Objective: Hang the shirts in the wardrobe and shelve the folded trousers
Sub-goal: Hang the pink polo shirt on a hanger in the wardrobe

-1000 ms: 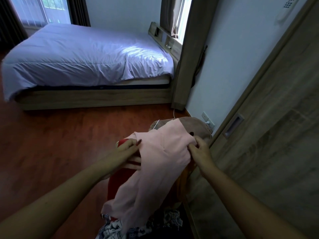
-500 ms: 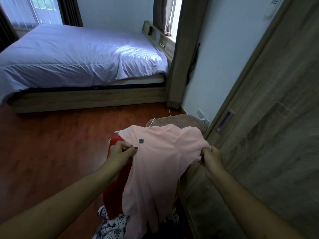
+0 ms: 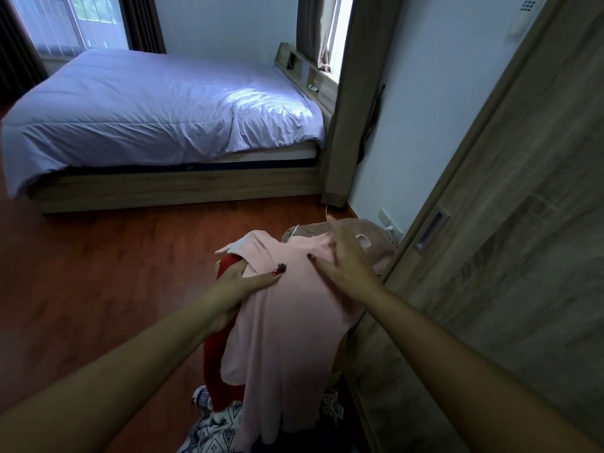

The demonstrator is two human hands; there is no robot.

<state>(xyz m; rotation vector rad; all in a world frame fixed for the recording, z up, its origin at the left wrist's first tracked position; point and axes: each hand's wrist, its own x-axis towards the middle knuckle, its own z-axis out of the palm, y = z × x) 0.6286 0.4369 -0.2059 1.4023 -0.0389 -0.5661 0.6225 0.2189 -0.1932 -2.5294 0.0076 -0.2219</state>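
Observation:
A pale pink shirt point(image 3: 284, 338) hangs in front of me, draped down over a red garment point(image 3: 217, 361). My left hand point(image 3: 242, 286) grips the pink shirt at its upper left, thumb on top and fingers tucked under the cloth. My right hand point(image 3: 343, 259) lies flat on the shirt's upper right with its fingers spread, holding nothing. A patterned black-and-white garment point(image 3: 215, 429) lies below. The wardrobe's wooden sliding door point(image 3: 510, 256) stands shut at my right.
A bed point(image 3: 157, 116) with a lilac duvet fills the far side, on a wooden frame. A brown plush thing point(image 3: 376, 237) sits on the floor behind the shirt, by a wall socket point(image 3: 389, 220). Red-brown wood floor point(image 3: 98, 282) lies to the left.
My right hand has let go of the shirt's right edge and now rests flat and spread on its top. The left hand keeps its grip. The shirt hangs flatter.

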